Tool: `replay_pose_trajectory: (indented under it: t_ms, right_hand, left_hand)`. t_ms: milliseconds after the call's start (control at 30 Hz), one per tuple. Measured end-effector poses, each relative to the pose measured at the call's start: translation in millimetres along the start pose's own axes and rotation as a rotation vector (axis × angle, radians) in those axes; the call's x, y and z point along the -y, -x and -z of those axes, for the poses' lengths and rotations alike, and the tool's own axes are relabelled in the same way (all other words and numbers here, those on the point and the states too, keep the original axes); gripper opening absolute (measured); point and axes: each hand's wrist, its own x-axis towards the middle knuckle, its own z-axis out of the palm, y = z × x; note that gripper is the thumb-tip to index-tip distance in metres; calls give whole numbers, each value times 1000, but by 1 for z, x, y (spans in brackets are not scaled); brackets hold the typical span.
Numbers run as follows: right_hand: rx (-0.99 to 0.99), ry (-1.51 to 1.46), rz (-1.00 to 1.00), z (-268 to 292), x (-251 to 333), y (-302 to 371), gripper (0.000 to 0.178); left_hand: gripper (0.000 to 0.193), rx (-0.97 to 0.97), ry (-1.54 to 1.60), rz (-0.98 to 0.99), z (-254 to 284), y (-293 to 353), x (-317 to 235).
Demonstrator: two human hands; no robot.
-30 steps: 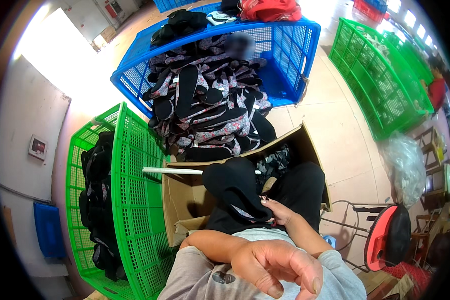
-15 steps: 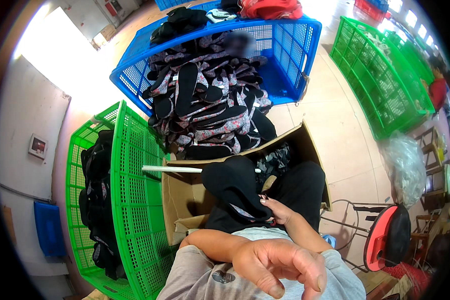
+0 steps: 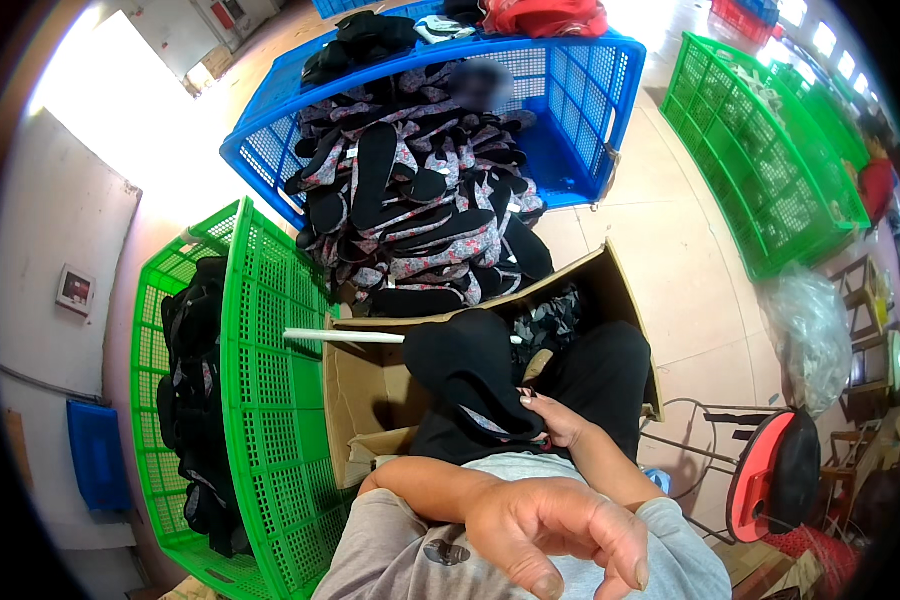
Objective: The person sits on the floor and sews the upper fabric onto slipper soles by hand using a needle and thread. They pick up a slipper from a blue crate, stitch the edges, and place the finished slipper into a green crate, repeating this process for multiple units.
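A black slipper [image 3: 480,395] with a strip of floral fabric showing at its opening lies over my lap. My right hand [image 3: 560,418] pinches its near right edge between thumb and fingers. Closer to my body, my left hand [image 3: 565,530] is raised in front of my grey shirt. Its fingers are loosely curled with the thumb apart, and nothing shows in it. Beyond my knees, a heap of black slippers with floral fabric [image 3: 420,220] spills from a blue plastic crate [image 3: 580,120] tipped toward me.
An open cardboard box [image 3: 355,400] stands around my legs, with a white rod [image 3: 345,337] across it. At left is a green crate [image 3: 280,400] holding black items. Another green crate [image 3: 760,150], a clear plastic bag [image 3: 810,335] and a red-and-black stool [image 3: 770,475] are at right.
My left hand has shifted very slightly to the left. My right hand and the slipper stay where they were.
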Motion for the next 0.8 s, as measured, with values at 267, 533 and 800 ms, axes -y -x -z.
replay_pose_trajectory:
  t_ms: [267, 533, 800]
  right_hand:
    - [26, -2, -17, -7, 6, 7, 48]
    - [42, 9, 4, 4, -2, 0, 50]
    - [-5, -21, 11, -12, 3, 6, 48]
  left_hand:
    - [54, -161, 119, 132, -20, 16, -5]
    - [55, -190, 132, 106, -23, 16, -2]
    - [48, -283, 66, 226, -18, 22, -9]
